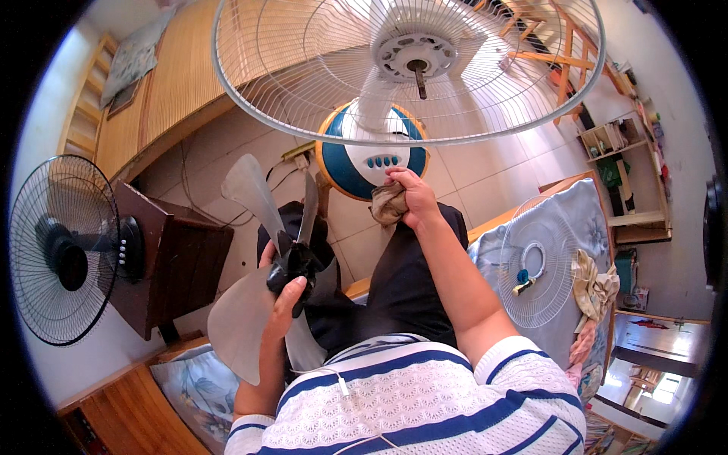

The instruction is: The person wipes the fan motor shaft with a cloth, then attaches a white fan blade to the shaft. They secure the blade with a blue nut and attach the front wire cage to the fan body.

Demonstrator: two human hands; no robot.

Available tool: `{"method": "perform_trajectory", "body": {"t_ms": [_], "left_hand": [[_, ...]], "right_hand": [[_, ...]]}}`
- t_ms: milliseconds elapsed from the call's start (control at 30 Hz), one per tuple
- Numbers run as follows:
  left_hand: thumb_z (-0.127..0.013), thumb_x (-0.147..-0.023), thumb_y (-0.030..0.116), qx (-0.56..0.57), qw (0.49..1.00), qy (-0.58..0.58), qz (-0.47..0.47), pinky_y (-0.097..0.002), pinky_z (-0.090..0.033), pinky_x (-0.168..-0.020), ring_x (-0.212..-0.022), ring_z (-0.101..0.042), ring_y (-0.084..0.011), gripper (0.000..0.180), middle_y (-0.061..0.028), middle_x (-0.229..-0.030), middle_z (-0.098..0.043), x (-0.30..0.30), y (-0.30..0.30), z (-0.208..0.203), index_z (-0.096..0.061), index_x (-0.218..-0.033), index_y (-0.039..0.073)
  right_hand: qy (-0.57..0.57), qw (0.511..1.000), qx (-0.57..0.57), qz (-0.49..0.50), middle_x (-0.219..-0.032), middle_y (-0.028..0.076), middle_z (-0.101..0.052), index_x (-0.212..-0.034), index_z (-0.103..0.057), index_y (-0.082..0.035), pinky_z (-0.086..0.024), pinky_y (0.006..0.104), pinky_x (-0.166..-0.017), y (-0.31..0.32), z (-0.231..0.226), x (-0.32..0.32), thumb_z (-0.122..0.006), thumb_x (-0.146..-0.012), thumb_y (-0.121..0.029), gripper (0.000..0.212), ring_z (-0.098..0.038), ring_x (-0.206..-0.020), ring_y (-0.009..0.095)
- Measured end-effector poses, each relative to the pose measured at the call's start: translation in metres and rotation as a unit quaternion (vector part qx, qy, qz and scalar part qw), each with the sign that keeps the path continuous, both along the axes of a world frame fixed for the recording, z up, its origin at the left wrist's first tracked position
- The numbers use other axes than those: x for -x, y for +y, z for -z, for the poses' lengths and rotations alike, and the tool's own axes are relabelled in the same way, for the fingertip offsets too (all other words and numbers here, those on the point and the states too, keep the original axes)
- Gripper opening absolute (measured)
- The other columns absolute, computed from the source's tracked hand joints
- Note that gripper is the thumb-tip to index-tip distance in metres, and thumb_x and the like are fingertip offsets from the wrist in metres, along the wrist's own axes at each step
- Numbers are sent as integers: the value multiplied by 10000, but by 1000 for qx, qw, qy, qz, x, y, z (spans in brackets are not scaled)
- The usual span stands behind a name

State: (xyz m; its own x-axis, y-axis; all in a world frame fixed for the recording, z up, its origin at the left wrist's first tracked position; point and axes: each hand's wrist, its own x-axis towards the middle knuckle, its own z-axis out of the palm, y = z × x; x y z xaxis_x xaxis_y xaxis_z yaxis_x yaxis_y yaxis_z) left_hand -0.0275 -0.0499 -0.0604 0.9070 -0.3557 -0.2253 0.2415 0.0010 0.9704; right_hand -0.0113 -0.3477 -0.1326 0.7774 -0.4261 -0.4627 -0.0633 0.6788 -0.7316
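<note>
My left hand (283,305) grips the dark hub of a fan blade (241,322), whose pale grey, half-clear vanes spread over my lap. Bunched in my right hand (417,199) is a brownish cloth (388,205), held above my knee and beside the fan base (349,168). That round base is blue and white with an orange rim and a row of buttons. Above it stands the rear fan grille (318,125), white wire with a bare metal shaft (419,80) jutting from its centre. The fingertips of my left hand are partly hidden behind the hub.
A front fan grille (535,296) lies on the bed (485,265) at the right, beside a crumpled beige cloth (594,282). At the left a black fan (68,258) stands against a brown cabinet (171,262). Cables (186,189) run over the tiled floor. A shelf (633,178) stands far right.
</note>
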Motion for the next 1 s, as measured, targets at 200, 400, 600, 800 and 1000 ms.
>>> {"method": "perform_trajectory", "body": {"t_ms": [200, 400, 600, 800, 1000], "left_hand": [[-693, -711, 315, 26, 999, 13, 13, -270, -439, -923, -1055, -571, -206, 914, -150, -1173, -542, -2, -3, -8, -234, -1422, -33], [-689, -717, 269, 28, 999, 16, 8, -271, -429, -937, -1074, -563, -202, 893, -146, -1193, -536, 0, -2, -7, -231, -1422, -34], [-684, -724, 287, 5, 999, -5, 34, -278, -433, -942, -1082, -561, -211, 898, -148, -1207, -530, -4, -6, -17, -220, -1422, -34], [-690, -709, 321, -9, 1000, 16, 6, -277, -466, -906, -1044, -579, -206, 916, -150, -1189, -547, -8, -7, -11, -222, -1415, -26], [-675, -717, 286, 28, 998, 49, 25, -296, -510, -834, -1006, -597, -216, 826, -157, -1187, -545, -13, -16, -19, -270, -1378, 2]], "right_hand": [[135, 880, 444, -101, -884, 139, -650, -1218, -558, -127, -498, 365, -779, -20, 6, 6, -554, -819, -194, 405, -627, -834, 257], [288, 574, 722, -259, -920, 170, -669, -1396, -362, -253, -489, 468, -774, -50, 11, -7, -542, -777, -210, 646, -645, -861, 346], [271, 555, 749, -238, -897, 166, -668, -1271, -468, -144, -488, 473, -729, -56, 17, -17, -554, -807, -241, 482, -642, -868, 340], [147, 956, 243, -72, -928, 143, -660, -1077, -547, -18, -522, 413, -737, -86, 31, 20, -546, -880, -334, 373, -646, -882, 258], [-113, 987, -113, 16, -999, 143, -636, -1088, -573, -1, -535, 401, -811, -104, 21, 63, -503, -914, -297, 350, -638, -904, 268]]}}
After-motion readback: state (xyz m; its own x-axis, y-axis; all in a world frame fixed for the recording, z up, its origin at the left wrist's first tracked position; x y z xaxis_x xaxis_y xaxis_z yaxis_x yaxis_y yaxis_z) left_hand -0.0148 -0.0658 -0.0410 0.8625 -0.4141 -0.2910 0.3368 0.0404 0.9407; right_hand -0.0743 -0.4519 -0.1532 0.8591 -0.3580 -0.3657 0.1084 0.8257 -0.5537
